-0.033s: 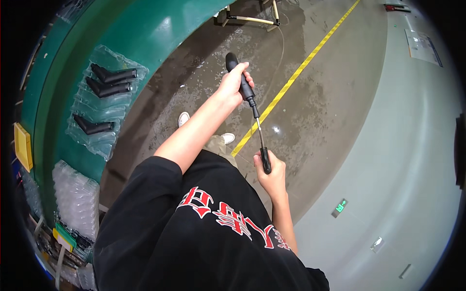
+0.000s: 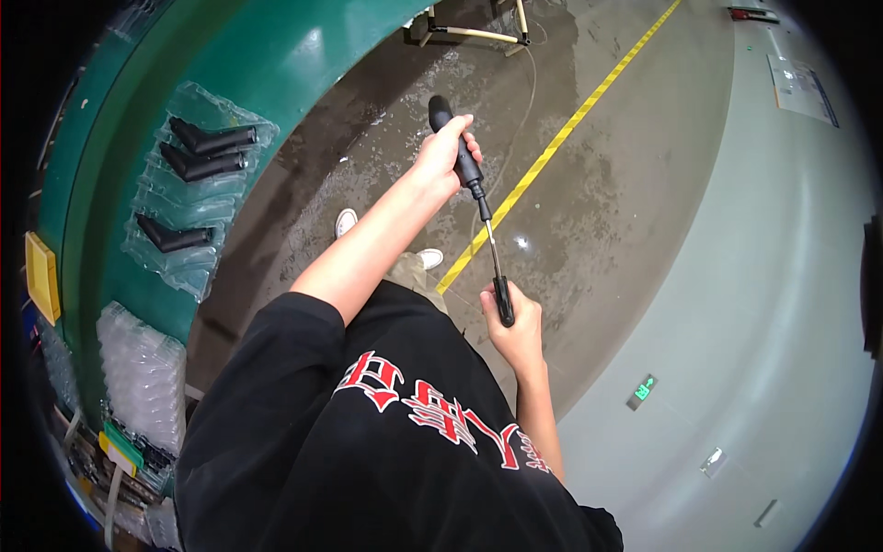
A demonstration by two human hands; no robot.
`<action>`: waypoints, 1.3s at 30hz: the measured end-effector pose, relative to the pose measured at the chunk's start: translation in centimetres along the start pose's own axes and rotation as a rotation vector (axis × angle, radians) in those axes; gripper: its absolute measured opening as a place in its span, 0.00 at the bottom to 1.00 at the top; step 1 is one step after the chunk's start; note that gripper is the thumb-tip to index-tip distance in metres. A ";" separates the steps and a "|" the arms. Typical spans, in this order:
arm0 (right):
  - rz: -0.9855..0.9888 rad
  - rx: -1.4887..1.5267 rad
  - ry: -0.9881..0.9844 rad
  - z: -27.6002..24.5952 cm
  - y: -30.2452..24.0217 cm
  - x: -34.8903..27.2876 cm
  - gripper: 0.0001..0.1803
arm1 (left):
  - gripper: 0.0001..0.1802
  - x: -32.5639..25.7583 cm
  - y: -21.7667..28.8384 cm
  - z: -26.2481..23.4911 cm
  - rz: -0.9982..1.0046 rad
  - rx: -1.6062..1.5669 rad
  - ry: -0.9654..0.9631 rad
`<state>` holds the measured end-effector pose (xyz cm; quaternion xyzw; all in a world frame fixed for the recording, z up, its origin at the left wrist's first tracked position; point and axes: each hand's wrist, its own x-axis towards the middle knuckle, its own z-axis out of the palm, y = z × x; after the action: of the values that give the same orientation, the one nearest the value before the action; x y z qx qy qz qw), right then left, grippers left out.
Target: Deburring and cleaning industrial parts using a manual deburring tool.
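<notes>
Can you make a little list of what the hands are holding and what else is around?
left hand: wrapped around the thick black handle of a long tool
right hand: gripping the tool's small black end piece
thin metal rod: joins handle and end piece
green bench: at the left
clear trays: hold black angled parts
floor: grey, with a yellow line

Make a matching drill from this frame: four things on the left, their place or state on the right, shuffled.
Things:
1. left hand
2. right hand
3. black angled parts
4. yellow floor line

Place or state:
A. lying in clear plastic trays on the green surface
B. closed around the tool's black handle
C. running diagonally across the grey floor
D. gripping the lower end of the thin metal rod

Pairs: 1-B, 2-D, 3-A, 4-C
</notes>
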<state>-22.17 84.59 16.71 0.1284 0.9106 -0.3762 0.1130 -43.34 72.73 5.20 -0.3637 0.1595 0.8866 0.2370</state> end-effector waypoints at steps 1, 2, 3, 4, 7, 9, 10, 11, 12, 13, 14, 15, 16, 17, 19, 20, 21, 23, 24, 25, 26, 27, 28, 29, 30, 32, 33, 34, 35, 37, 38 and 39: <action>-0.009 -0.034 -0.014 -0.4 0.4 0.0 0.06 | 0.10 0.1 -0.4 0.1 0.012 0.012 0.010; -0.018 -0.068 -0.028 -0.9 0.9 0.1 0.07 | 0.10 0.2 -0.8 0.3 0.025 0.024 0.020; -0.028 -0.100 -0.043 -1.4 1.3 0.2 0.07 | 0.10 0.2 -1.2 0.4 0.038 0.037 0.029; -0.038 -0.132 -0.057 -1.7 1.8 0.3 0.08 | 0.10 0.3 -1.5 0.5 0.052 0.051 0.040; -0.038 -0.142 -0.048 -2.2 2.9 0.7 0.09 | 0.10 0.3 -2.3 0.7 0.080 0.096 0.082; -0.041 -0.153 -0.044 -2.3 3.4 0.9 0.10 | 0.10 0.3 -2.6 0.7 0.112 0.138 0.127; -0.041 -0.151 -0.043 -2.4 3.5 1.0 0.10 | 0.10 0.4 -2.7 0.7 0.113 0.140 0.127; -0.037 -0.159 -0.046 -2.5 3.6 1.1 0.09 | 0.10 0.4 -2.8 0.8 0.111 0.138 0.135; -0.033 -0.166 -0.048 -2.6 3.6 1.2 0.09 | 0.10 0.5 -2.8 0.8 0.110 0.137 0.142; -0.029 -0.173 -0.050 -2.6 3.6 1.3 0.09 | 0.10 0.5 -2.8 0.9 0.110 0.136 0.150; -0.025 -0.178 -0.052 -2.7 3.7 1.4 0.09 | 0.10 0.5 -2.8 1.0 0.110 0.136 0.157; -0.028 -0.176 -0.056 -2.7 3.7 1.4 0.09 | 0.10 0.6 -2.6 0.9 0.115 0.135 0.161; -0.033 -0.185 -0.050 -2.7 3.7 1.5 0.08 | 0.10 0.6 -2.6 0.9 0.110 0.137 0.153; -0.037 -0.193 -0.045 -2.7 3.8 1.5 0.08 | 0.09 0.7 -2.7 1.0 0.106 0.140 0.147; -0.045 -0.210 -0.034 -2.6 3.7 1.6 0.08 | 0.09 0.8 -2.6 1.0 0.096 0.143 0.133; -0.047 -0.207 -0.036 -2.5 3.7 1.6 0.08 | 0.09 1.0 -2.5 0.9 0.099 0.144 0.136; -0.048 -0.201 -0.030 -2.4 3.6 1.7 0.08 | 0.09 1.1 -2.5 0.9 0.094 0.137 0.132; -0.047 -0.191 -0.019 -2.1 3.2 1.7 0.08 | 0.09 1.3 -2.3 0.7 0.083 0.120 0.124; -0.046 -0.188 -0.014 -2.0 3.0 1.7 0.08 | 0.09 1.5 -2.2 0.5 0.076 0.111 0.120; -0.046 -0.187 -0.012 -1.9 2.9 1.7 0.08 | 0.09 1.6 -2.0 0.6 0.075 0.113 0.118; -0.041 -0.187 -0.027 -1.8 2.7 1.7 0.08 | 0.09 1.7 -1.8 0.5 0.065 0.108 0.113; -0.035 -0.188 -0.043 -1.6 2.6 1.7 0.08 | 0.10 1.9 -1.6 0.4 0.053 0.102 0.108; -0.029 -0.188 -0.058 -1.5 2.4 1.7 0.08 | 0.11 2.0 -1.3 0.3 0.041 0.098 0.103; -0.021 -0.187 -0.074 -1.3 2.2 1.6 0.08 | 0.11 2.1 -1.1 0.1 0.029 0.093 0.098; -0.016 -0.184 -0.071 -0.9 1.8 1.4 0.08 | 0.11 2.4 -0.7 -0.3 0.024 0.099 0.099; 0.023 -0.152 -0.087 0.1 0.3 1.1 0.09 | 0.13 3.3 0.0 -1.5 -0.037 0.103 -0.022; 0.042 -0.137 -0.094 0.5 -0.3 1.0 0.10 | 0.14 3.8 0.4 -2.0 -0.068 0.104 -0.083; 0.060 -0.122 -0.102 0.7 -0.7 1.0 0.10 | 0.15 4.2 0.6 -2.5 -0.099 0.104 -0.144; 0.066 -0.122 -0.099 0.9 -0.8 0.9 0.10 | 0.15 4.3 0.8 -2.8 -0.105 0.107 -0.145; 0.091 -0.112 -0.085 1.1 -1.0 0.8 0.11 | 0.18 4.4 1.2 -3.3 -0.059 0.217 -0.119; 0.102 -0.107 -0.078 1.2 -1.2 0.8 0.11 | 0.20 4.4 1.3 -3.5 -0.034 0.272 -0.107; 0.112 -0.102 -0.071 1.3 -1.3 0.8 0.11 | 0.22 4.4 1.5 -3.7 -0.008 0.326 -0.095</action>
<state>-23.19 82.89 16.39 0.1598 0.9154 -0.3266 0.1728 -44.83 71.10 -0.34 -0.2786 0.2886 0.8642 0.3036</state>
